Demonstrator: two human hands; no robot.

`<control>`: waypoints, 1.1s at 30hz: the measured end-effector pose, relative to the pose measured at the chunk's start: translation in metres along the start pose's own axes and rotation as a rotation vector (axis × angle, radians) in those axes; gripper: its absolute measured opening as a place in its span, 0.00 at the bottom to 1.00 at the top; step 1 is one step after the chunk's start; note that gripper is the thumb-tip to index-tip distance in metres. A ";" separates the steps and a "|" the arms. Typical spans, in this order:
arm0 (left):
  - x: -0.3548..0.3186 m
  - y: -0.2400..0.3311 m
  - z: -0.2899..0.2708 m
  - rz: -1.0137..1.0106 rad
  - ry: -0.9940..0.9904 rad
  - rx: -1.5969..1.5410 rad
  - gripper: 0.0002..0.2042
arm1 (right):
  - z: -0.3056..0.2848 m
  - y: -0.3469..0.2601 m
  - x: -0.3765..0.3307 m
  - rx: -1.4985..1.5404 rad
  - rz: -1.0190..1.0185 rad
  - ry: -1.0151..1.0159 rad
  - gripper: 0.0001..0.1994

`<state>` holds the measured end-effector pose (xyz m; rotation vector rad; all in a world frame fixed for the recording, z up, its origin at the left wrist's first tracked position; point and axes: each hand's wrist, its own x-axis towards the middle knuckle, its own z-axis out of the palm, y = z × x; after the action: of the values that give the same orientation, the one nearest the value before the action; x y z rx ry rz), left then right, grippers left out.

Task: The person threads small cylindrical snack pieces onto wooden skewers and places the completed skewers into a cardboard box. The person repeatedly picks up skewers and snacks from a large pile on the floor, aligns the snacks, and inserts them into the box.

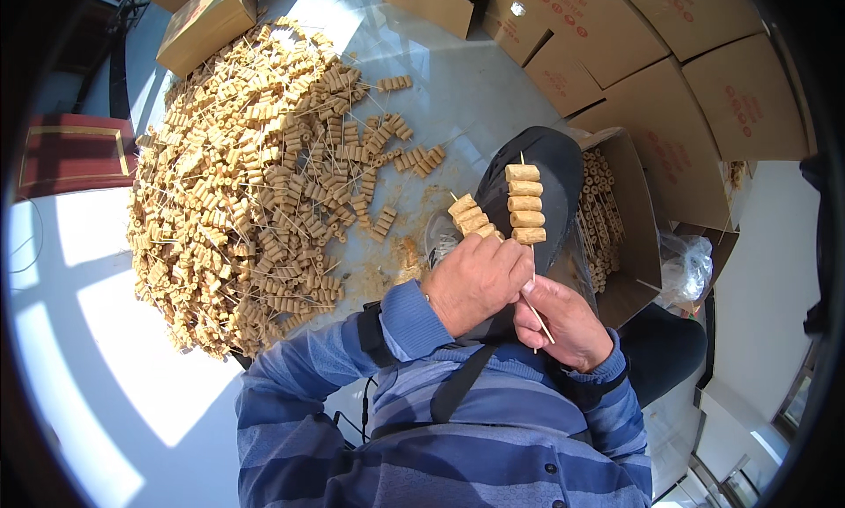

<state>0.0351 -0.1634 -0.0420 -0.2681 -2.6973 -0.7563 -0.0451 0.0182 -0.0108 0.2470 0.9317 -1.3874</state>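
My left hand [480, 282] is closed on a skewer [473, 214] threaded with short tan rolls; it leans to the upper left, its lower rolls hidden by the fingers. A second skewer of rolls [526, 210] points nearly straight up, its pale tip bare. My right hand [563, 321] pinches the thin sticks below the rolls, tight against the left hand. Stick ends poke out under the fingers; which end belongs to which skewer I cannot tell.
A huge heap of similar skewers [238, 182] covers the floor at left, with loose ones at its edge. Beside my right leg, an open carton [635, 235] holds stacked skewers; a clear plastic bag [687, 268] lies by it. Closed cartons [581, 33] stand behind.
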 end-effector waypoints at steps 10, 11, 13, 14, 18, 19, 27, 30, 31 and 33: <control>-0.113 -0.163 0.087 -1.043 -0.025 -0.270 0.13 | -0.008 -0.018 -0.006 -0.094 -0.255 0.295 0.12; -0.124 -0.186 0.113 -1.153 -0.148 -0.252 0.13 | -0.010 -0.018 -0.007 -0.101 -0.266 0.342 0.11; -0.145 -0.218 0.162 -1.153 -0.188 -0.121 0.15 | -0.017 -0.019 -0.008 -0.085 -0.265 0.367 0.11; -0.152 -0.232 0.183 -1.197 -0.234 -0.094 0.15 | -0.020 -0.020 -0.008 -0.073 -0.257 0.390 0.12; -0.162 -0.263 0.249 -1.298 -0.378 0.024 0.17 | -0.027 -0.018 -0.011 -0.109 -0.230 0.419 0.13; -0.164 -0.271 0.258 -1.335 -0.430 0.020 0.17 | -0.029 -0.018 -0.012 -0.132 -0.205 0.435 0.13; -0.162 -0.285 0.244 -1.249 -0.648 0.020 0.10 | -0.044 -0.027 -0.009 -0.038 -0.136 0.417 0.11; -0.130 -0.274 0.221 -1.104 -0.575 0.001 0.10 | -0.048 -0.026 -0.005 0.001 -0.131 0.402 0.11; -0.110 -0.274 0.221 -1.050 -0.512 0.015 0.10 | -0.050 -0.025 -0.005 0.007 -0.131 0.404 0.11; -0.061 -0.279 0.229 -0.933 -0.442 0.053 0.11 | -0.054 -0.023 -0.006 0.034 -0.138 0.416 0.10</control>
<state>-0.0414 -0.2824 -0.3801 1.0207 -3.2094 -0.9204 -0.0879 0.0527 -0.0321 0.5191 1.2875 -1.5088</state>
